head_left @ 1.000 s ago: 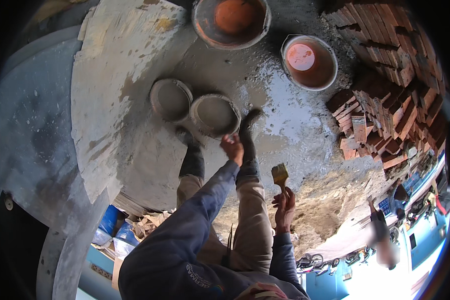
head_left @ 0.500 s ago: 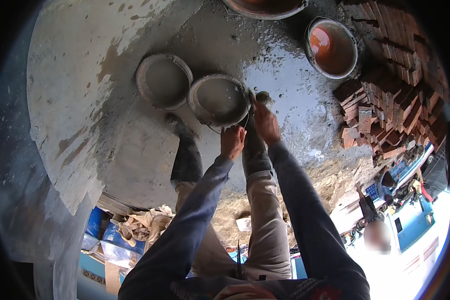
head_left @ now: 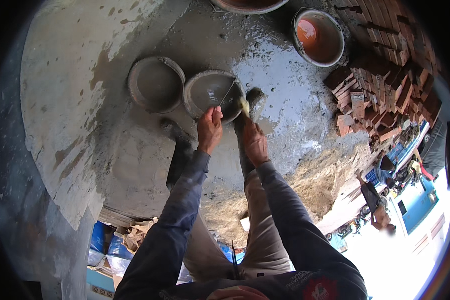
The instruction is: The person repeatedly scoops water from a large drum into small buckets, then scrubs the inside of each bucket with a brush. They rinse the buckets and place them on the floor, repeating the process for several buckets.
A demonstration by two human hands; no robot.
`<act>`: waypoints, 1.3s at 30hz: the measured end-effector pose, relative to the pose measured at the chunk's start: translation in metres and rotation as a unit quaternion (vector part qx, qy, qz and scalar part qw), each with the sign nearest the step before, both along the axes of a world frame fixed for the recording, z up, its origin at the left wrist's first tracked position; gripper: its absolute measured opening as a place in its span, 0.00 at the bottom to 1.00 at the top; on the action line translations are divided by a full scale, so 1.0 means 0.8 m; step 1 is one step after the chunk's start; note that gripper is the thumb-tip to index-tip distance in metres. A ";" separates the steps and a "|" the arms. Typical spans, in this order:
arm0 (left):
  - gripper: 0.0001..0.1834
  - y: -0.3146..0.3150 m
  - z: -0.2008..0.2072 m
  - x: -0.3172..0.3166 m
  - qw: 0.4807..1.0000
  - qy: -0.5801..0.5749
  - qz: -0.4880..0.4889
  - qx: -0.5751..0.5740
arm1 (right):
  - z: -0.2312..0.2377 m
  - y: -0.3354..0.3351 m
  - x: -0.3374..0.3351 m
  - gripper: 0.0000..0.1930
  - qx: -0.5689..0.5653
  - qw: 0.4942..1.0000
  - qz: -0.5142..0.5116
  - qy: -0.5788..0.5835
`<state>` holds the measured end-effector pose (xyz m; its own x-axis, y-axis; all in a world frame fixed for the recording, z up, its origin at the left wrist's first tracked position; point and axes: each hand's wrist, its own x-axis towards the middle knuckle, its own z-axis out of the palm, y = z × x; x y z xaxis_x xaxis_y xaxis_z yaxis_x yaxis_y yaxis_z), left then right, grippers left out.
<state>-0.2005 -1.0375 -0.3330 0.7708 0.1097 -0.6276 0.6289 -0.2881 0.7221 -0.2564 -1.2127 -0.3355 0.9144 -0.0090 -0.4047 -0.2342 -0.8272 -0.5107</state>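
Two round buckets stand side by side on the wet floor before me: a left bucket (head_left: 132, 89) and a middle bucket (head_left: 210, 73), both with grey, wet-looking insides. My left hand (head_left: 210, 131) is closed on the thin wire handle (head_left: 228, 92) of the middle bucket, which now slants up across its mouth. Close to that bucket's right rim, my right hand (head_left: 255, 144) is closed round a tool with a pale yellow end (head_left: 244, 106). Most of the tool is hidden in the fingers, so its kind is unclear. My boots are planted just behind the buckets.
Grey wet mortar (head_left: 270, 75) coats the floor. A bucket with an orange-red inside (head_left: 324, 64) stands at the far right, and a wide basin (head_left: 250, 10) at the far edge. Red bricks (head_left: 380, 95) are stacked at the right. Another person (head_left: 377, 210) is at the lower right.
The wire handle has swung from the near side up over the middle bucket's mouth with my left hand. My right hand has drawn nearer to me, and the tool's yellow end shows.
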 end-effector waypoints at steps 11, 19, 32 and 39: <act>0.18 0.009 -0.011 -0.005 0.999 -0.041 -0.020 -0.012 | 0.062 0.012 0.028 0.17 0.058 0.972 -0.229 0.021; 0.14 -0.037 -0.007 -0.045 0.988 -0.099 -0.119 0.022 | -0.016 0.015 0.198 0.15 0.025 0.993 -0.114 -0.017; 0.03 0.000 -0.037 -0.055 0.898 -0.186 -0.372 0.146 | -0.033 0.102 0.192 0.12 0.114 0.989 -0.086 0.032; 0.05 0.003 -0.040 -0.063 0.898 -0.187 -0.375 0.136 | -0.037 0.112 0.155 0.15 0.198 0.972 -0.008 0.125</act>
